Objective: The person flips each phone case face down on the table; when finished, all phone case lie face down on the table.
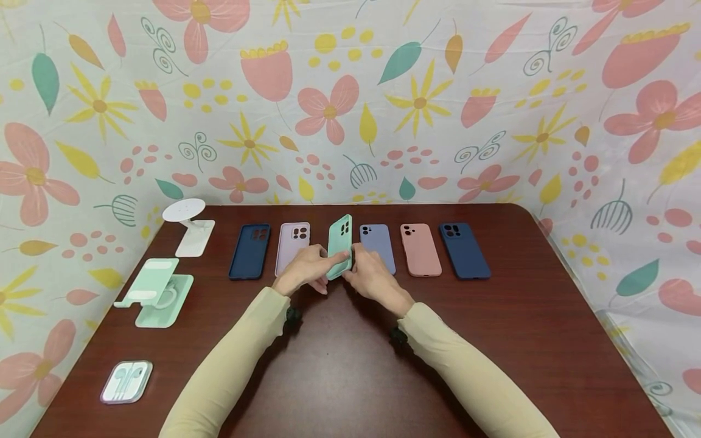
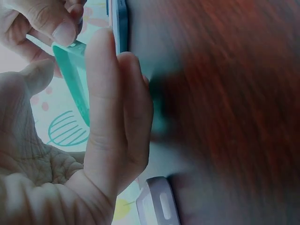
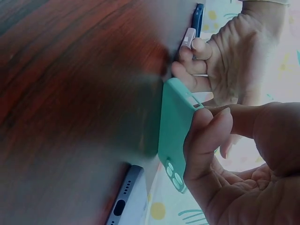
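Tilted up on edge at the row's middle, a mint green phone case stands between both hands. My right hand pinches its near end between thumb and fingers; in the right wrist view its camera cutouts and an end slot show. My left hand is at the case's left side, thumb across it in the head view. In the left wrist view, the left index finger is straight, partly hiding the case. A lilac case lies beside the left hand, a periwinkle case beyond the right.
A dark blue case lies at the row's left end; a pink case and another blue case are at right. Along the left edge are a white stand, a mint stand and boxed earphones. Patterned cloth hangs behind.
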`<state>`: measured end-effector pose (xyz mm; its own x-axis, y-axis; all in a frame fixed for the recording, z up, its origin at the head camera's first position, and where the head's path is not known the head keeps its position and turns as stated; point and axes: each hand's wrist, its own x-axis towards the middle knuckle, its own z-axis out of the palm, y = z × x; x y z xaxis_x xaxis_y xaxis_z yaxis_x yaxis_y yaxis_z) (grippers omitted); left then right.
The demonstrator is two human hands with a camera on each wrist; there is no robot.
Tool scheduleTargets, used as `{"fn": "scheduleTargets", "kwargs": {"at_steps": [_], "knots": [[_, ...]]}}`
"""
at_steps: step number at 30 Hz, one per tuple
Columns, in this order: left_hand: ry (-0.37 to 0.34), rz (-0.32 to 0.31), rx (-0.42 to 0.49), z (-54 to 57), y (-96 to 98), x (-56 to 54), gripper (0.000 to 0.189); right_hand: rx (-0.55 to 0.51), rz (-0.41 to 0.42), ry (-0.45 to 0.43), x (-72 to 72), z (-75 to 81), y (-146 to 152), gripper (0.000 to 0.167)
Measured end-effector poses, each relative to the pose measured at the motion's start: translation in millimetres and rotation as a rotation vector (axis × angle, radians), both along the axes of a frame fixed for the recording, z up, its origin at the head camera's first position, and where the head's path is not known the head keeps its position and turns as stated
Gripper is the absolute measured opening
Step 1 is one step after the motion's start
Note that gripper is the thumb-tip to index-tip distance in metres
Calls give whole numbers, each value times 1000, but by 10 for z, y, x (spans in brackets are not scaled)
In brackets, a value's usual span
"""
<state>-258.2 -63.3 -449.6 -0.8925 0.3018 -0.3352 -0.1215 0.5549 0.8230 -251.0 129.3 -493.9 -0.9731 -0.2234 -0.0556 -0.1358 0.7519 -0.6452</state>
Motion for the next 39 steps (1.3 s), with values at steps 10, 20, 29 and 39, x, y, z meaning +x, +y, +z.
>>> {"fn": "scheduleTargets", "kwargs": {"at_steps": [10,20,29,39], "knots": [[-50,-6,63,-10,27,5,81,2,8,31,104,158,-47,70],[-134,-14,138,-23,-13,-22,79,-28,-19,10,414,619,-200,70],[-143,3,171,33,-82,-14,73,-125,38,-24,279,440,-162,69],[-140,21,241,65,-140,-28,60,-118,41,-91,266,423,-228,63]]}}
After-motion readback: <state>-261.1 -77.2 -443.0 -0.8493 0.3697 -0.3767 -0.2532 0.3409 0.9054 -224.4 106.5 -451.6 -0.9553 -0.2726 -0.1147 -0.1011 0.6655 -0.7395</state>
